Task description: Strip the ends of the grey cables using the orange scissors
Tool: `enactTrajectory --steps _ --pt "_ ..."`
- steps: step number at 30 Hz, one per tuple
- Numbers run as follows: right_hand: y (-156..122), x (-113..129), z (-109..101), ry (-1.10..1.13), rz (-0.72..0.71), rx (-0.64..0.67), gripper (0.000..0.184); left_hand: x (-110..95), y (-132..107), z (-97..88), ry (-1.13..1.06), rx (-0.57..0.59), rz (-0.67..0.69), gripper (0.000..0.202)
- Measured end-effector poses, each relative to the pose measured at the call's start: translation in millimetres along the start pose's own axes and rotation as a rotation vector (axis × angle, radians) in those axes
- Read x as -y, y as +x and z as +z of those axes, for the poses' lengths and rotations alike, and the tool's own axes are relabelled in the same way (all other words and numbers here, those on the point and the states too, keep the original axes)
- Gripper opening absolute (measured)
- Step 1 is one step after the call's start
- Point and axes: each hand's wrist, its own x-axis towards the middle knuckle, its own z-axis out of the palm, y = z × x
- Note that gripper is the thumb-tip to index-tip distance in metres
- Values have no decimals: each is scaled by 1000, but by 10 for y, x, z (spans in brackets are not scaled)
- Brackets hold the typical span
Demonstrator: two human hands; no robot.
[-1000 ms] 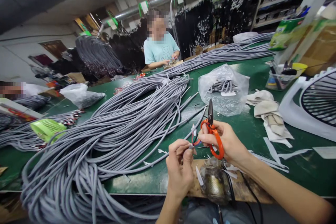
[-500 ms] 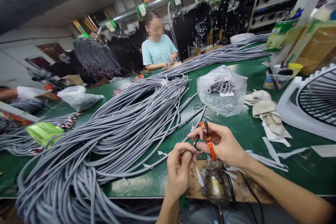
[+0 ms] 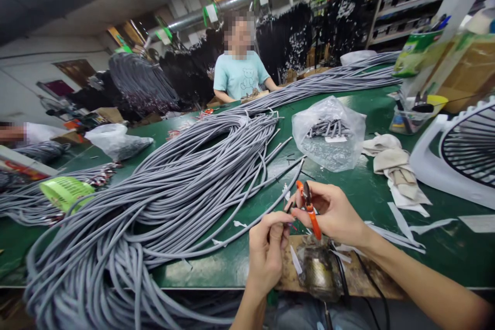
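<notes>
My right hand [image 3: 332, 211] is closed around orange-handled cutting pliers [image 3: 314, 223], whose dark head points up. Its thumb and forefinger meet my left fingertips at a short dark piece [image 3: 289, 207]. Fingers closed in a pinch, my left hand [image 3: 265, 250] holds thin wires; a bit of red wire [image 3: 295, 227] shows between the hands. Where these wires lead is hidden by my fingers. Just below the hands, a brassy metal device [image 3: 320, 273] with black cords sits on a wooden board [image 3: 365, 278].
A large coil of grey cables [image 3: 181, 180] covers the left of the green table [image 3: 209, 273]. A clear bag of short grey pieces [image 3: 328, 134], rolled cloth [image 3: 394, 165] and a white fan [image 3: 433, 149] stand to the right. Across the table is a person [image 3: 242, 75].
My hands have drawn closer together at the wires, and less red wire shows between them. The person opposite has moved an arm out to the side.
</notes>
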Motion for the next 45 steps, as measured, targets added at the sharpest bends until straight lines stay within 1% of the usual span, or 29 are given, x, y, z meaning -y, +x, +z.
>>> enactTrajectory --steps 3,5,8,10,12,15,17,19,22,26,28,30,32,34,35,37,39,41,43,45 --pt "3 12 6 47 24 48 15 25 -8 -14 -14 -32 24 15" --pt "4 17 12 43 27 65 18 39 -12 -22 17 -32 62 15" --pt "7 13 26 0 22 26 19 41 -15 -21 86 -3 98 16" --pt "11 4 36 4 24 -4 17 36 -10 -15 75 23 92 15" --pt "18 -6 41 61 48 -18 16 29 1 -11 -39 51 56 15" --pt "24 -16 43 184 122 7 18 13 28 -15 -307 94 -36 14" --pt "23 -16 46 230 148 16 19 -3 47 -23 -436 120 -88 14" --pt "17 -10 52 238 148 -1 20 -22 63 -29 -508 136 -117 15" --pt "7 14 55 219 107 -22 20 -54 78 -32 -564 152 -161 18" --pt "-5 39 35 204 43 44 16 -96 92 -37 -628 221 -228 17" --pt "-2 29 27 212 50 44 17 -102 90 -46 -638 246 -227 12" --pt "10 4 31 246 120 34 21 -91 79 -60 -611 239 -209 5" --pt "23 -24 48 289 224 55 25 -65 59 -72 -539 203 -180 7" --pt "30 -39 69 285 283 105 27 -35 33 -78 -441 151 -151 10" --pt "28 -38 77 249 280 115 26 -21 20 -77 -394 124 -129 11" --pt "16 -22 83 78 210 95 21 0 -3 -71 -326 63 -74 11" --pt "-2 1 71 -186 83 29 17 13 -21 -66 -285 -25 0 12" --pt "-19 12 49 -436 -55 -29 18 22 -31 -67 -249 -115 65 13" --pt "-31 -6 30 -581 -152 -21 20 31 -37 -74 -213 -176 101 15" --pt "-38 -48 23 -655 -196 36 16 38 -39 -83 -183 -195 129 17"
